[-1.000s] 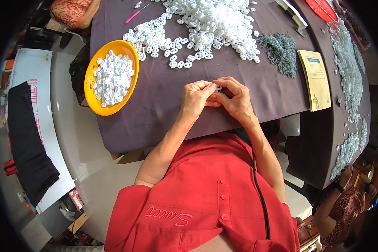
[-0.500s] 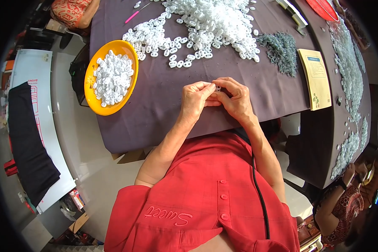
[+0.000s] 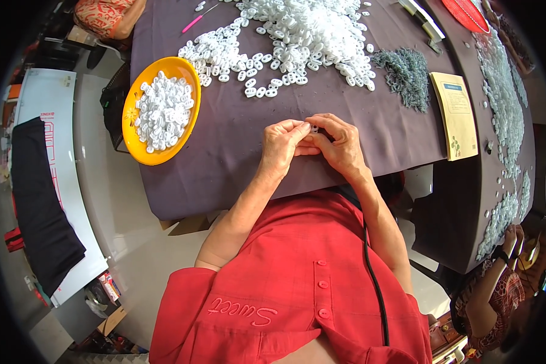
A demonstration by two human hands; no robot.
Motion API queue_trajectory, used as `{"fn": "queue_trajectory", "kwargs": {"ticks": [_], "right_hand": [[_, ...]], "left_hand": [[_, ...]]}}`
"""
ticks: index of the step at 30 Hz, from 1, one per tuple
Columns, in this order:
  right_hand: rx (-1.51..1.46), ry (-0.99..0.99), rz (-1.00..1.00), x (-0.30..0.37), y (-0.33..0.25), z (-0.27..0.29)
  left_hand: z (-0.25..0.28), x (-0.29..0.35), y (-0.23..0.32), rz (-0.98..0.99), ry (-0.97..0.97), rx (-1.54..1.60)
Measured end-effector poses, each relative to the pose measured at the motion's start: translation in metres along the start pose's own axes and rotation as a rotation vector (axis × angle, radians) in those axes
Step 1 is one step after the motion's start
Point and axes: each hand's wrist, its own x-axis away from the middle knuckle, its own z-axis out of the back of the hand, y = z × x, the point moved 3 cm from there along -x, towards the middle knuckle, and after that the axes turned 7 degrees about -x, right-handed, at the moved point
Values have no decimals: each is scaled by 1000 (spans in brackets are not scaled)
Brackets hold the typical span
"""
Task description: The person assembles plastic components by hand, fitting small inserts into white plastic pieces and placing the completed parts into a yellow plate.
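Observation:
Both hands meet over the near part of the dark cloth-covered table (image 3: pixel 224 151). Between the fingertips sits a small white oval plastic piece with holes (image 3: pixel 314 128), mostly hidden by the fingers. My left hand (image 3: pixel 279 147) pinches its left side with thumb and forefinger. On the other side, my right hand (image 3: pixel 343 145) grips it with curled fingers. Beyond the hands lies a big heap of similar white pieces (image 3: pixel 312 36). To the left, an orange-yellow oval bowl (image 3: pixel 129 130) holds many more. A pile of small grey-green pieces (image 3: pixel 406 76) lies at the far right.
A yellow booklet (image 3: pixel 455 115) lies by the table's right edge. A pink-handled tool (image 3: pixel 192 23) rests far left. On the right-hand table are translucent pieces (image 3: pixel 500 103) and a red basket (image 3: pixel 467 13). Other people sit at far left and lower right, one with hands (image 3: pixel 511 239) near the pieces.
My hands stay nearly still, pinching the same white piece. At lower right, the other person's hands have shifted up toward the translucent pieces.

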Motion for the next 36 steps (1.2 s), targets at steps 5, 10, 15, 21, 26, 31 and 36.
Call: {"fn": "queue_trajectory", "kwargs": {"ticks": [5, 10, 15, 21, 26, 31, 36], "right_hand": [[20, 9, 11, 1, 2, 0], [48, 31, 69, 4, 2, -2], [95, 53, 150, 5, 2, -5], [16, 46, 55, 0, 0, -2], [-36, -4, 9, -3, 3, -1], [-98, 35, -20, 3, 4, 3], [-104, -45, 45, 3, -4, 2]], "left_hand": [[-1, 1, -1, -33, 57, 73], [0, 6, -4, -27, 66, 34], [1, 7, -10, -25, 89, 102], [-1, 8, -8, -2, 96, 123], [0, 5, -7, -11, 89, 198], [-9, 5, -6, -23, 67, 131], [3, 12, -1, 4, 104, 35]]}}
